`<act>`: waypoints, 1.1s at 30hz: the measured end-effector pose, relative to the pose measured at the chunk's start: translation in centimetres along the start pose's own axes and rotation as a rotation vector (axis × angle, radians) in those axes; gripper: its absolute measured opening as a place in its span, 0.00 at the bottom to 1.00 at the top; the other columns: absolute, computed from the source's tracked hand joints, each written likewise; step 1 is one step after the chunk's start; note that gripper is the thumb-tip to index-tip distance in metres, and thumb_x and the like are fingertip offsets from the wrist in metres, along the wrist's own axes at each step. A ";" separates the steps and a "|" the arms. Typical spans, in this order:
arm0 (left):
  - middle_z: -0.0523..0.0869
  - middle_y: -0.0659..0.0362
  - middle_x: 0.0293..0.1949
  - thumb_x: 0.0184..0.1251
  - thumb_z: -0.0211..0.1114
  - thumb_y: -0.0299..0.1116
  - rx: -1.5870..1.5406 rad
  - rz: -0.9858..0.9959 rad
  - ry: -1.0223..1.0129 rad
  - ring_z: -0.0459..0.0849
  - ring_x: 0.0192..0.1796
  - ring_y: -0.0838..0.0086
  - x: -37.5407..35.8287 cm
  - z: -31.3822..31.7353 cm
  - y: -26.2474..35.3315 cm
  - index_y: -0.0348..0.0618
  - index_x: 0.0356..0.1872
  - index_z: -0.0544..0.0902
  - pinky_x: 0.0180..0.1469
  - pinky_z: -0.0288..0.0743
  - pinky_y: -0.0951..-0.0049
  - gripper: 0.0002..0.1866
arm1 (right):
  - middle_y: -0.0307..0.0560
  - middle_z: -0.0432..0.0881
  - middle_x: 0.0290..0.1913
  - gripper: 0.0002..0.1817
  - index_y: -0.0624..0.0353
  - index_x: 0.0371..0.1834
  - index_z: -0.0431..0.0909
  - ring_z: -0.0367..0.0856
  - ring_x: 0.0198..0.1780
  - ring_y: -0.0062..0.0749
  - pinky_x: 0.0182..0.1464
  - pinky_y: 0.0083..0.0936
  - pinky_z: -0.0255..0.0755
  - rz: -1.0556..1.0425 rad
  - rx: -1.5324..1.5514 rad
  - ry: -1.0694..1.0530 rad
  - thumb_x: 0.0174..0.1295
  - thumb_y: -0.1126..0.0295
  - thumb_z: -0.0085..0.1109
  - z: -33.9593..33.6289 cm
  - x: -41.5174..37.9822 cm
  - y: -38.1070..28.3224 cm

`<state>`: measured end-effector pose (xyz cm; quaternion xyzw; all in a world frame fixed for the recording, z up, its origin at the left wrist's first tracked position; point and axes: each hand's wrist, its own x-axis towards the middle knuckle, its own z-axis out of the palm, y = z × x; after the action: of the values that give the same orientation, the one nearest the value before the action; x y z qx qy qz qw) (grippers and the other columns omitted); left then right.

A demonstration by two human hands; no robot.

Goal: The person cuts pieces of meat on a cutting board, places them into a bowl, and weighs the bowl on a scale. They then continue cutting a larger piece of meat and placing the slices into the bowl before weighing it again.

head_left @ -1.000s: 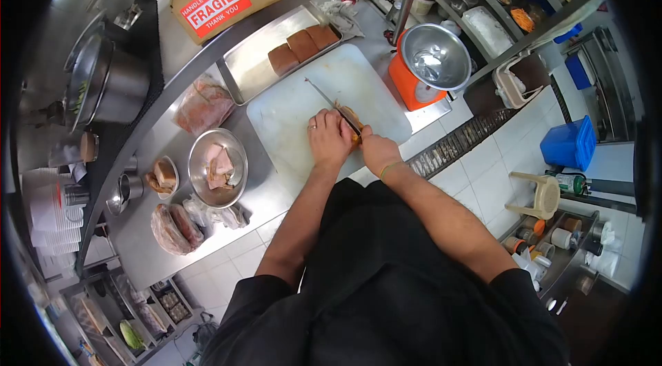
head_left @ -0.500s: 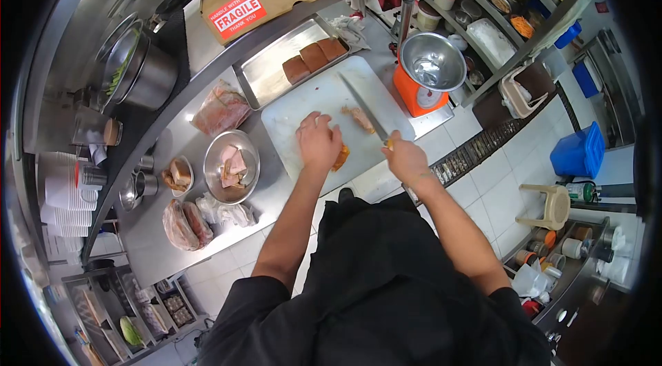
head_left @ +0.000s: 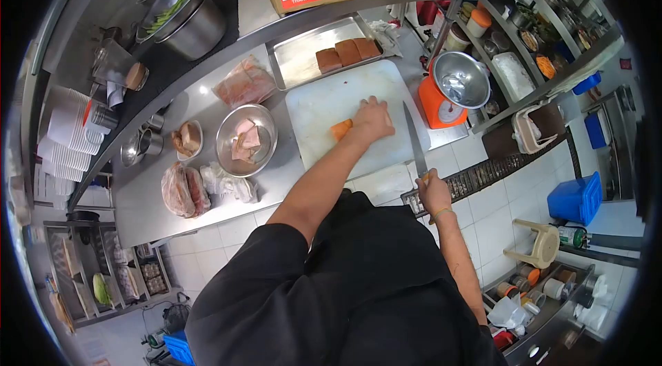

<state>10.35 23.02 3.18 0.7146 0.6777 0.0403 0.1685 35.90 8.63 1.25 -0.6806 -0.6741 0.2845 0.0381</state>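
Note:
My left hand is on the white cutting board, its fingers curled down over the spot where a pale piece of meat lay. That piece is now covered by the hand. Beside the wrist lies an orange-brown piece of meat. My right hand is closed around the handle of a long knife. The blade points away from me along the board's right edge, apart from the left hand.
Behind the board, a metal tray holds three brown blocks. An orange scale bearing a steel bowl stands right. To the left are a bowl of meat pieces, packaged meat and a wrapped chunk.
My left hand has moved right across the board, over the pale piece of meat. The right hand has drawn the knife toward me and right, off that piece. The view has shifted.

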 end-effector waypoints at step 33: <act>0.88 0.48 0.58 0.50 0.84 0.45 -0.547 0.310 -0.154 0.88 0.58 0.60 -2.3 -10.2 -3.9 0.31 0.69 0.77 0.63 0.82 0.63 0.45 | 0.64 0.91 0.45 0.19 0.65 0.58 0.73 0.91 0.50 0.61 0.54 0.54 0.84 -0.123 -0.037 -0.001 0.73 0.64 0.60 -1.0 6.4 -3.3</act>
<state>3.54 22.72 12.02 0.7386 0.5101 0.1916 0.3969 32.90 15.29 1.37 -0.6383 -0.7199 0.2694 0.0428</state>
